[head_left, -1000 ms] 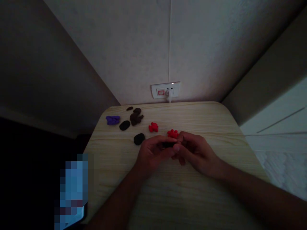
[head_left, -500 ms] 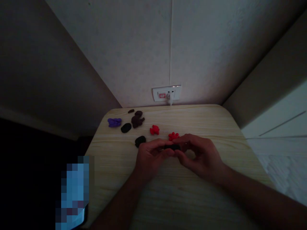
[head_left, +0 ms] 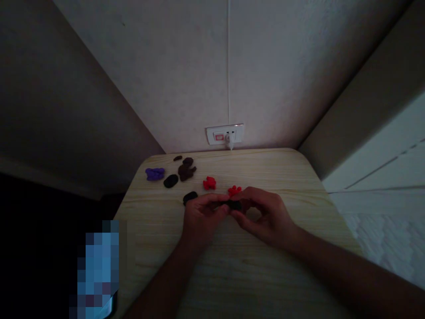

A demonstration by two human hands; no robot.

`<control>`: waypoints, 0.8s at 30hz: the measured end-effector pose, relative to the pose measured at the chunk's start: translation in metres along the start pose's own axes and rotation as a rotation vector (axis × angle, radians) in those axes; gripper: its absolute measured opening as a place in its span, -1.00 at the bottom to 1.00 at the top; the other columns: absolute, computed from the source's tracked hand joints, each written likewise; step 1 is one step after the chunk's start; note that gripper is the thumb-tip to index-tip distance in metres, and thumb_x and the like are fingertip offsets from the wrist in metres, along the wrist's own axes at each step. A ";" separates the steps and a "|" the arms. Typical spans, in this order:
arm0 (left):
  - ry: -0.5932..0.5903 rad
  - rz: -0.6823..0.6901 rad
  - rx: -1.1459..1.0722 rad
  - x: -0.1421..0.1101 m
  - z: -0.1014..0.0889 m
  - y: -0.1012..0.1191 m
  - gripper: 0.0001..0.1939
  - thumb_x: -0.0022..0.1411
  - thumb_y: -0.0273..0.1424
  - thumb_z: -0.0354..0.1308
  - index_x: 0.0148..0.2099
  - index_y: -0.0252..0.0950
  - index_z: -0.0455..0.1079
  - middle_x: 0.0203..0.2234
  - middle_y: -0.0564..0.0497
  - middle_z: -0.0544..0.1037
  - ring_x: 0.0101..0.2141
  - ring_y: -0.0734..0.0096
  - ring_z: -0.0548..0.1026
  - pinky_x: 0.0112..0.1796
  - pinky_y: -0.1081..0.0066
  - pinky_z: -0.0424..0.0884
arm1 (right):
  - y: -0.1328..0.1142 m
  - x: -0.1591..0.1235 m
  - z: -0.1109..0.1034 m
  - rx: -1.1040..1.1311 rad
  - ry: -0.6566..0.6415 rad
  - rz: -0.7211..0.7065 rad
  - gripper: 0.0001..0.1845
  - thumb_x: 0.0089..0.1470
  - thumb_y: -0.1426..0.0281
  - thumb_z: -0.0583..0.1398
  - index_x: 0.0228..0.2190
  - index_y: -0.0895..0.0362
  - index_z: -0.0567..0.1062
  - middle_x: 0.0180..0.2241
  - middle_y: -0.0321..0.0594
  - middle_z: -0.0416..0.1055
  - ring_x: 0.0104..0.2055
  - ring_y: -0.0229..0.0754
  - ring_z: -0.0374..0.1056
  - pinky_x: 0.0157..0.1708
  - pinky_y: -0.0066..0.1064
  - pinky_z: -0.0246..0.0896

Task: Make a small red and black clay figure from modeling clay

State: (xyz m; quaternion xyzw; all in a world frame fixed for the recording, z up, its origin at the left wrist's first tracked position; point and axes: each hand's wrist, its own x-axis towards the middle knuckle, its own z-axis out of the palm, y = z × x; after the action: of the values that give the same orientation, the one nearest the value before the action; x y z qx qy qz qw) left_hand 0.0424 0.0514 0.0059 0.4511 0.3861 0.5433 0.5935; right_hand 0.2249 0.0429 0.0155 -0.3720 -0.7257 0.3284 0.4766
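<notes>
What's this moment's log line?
left hand: holding black, rounded clay-like lump | right hand: holding same lump | beyond: red knobbly clay-like piece

Bare forearms — bare fingers

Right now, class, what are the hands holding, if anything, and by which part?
A small black piece: the left hand pinches its left end. The right hand is at its right end, its exact contact unclear.

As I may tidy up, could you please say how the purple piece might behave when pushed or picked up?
Its lumpy, clay-like surface suggests the purple piece may be soft and dent when pinched. Lying low and wide on the table, it would probably slide rather than tip.
</notes>
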 end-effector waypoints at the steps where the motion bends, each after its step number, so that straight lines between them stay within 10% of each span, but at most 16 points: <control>1: 0.000 0.011 0.004 0.000 0.000 0.000 -0.79 0.02 -0.59 0.42 -0.29 -0.21 0.68 -0.38 0.02 0.73 -0.34 0.38 0.69 -0.25 0.48 0.62 | 0.000 0.000 0.000 -0.006 -0.002 -0.012 -0.81 0.15 0.44 0.33 -0.16 0.14 0.57 -0.34 -0.19 0.58 -0.42 -0.26 0.48 -0.38 -0.44 0.43; 11: -0.094 -0.002 -0.061 0.002 0.002 0.000 -0.66 0.07 -0.49 0.44 -0.07 -0.20 0.63 -0.24 -0.03 0.73 -0.19 0.31 0.69 -0.18 0.42 0.64 | 0.002 -0.002 0.000 0.045 0.067 -0.008 -0.80 0.11 0.51 0.31 -0.19 0.08 0.56 -0.34 -0.23 0.55 -0.39 -0.25 0.47 -0.35 -0.42 0.41; 24: 0.017 0.122 0.166 -0.001 0.007 0.003 -0.88 0.05 -0.56 0.34 -0.32 -0.27 0.62 -0.45 0.03 0.70 -0.42 0.39 0.67 -0.36 0.48 0.62 | 0.004 -0.002 0.001 0.058 0.006 0.092 -0.82 0.15 0.41 0.34 -0.17 0.10 0.56 -0.31 -0.17 0.57 -0.33 -0.16 0.52 -0.30 -0.34 0.47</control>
State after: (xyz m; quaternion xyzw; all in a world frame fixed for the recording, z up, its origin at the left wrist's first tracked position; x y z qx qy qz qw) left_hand 0.0482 0.0496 0.0108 0.5168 0.4068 0.5484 0.5164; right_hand 0.2253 0.0429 0.0107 -0.3920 -0.6967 0.3697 0.4735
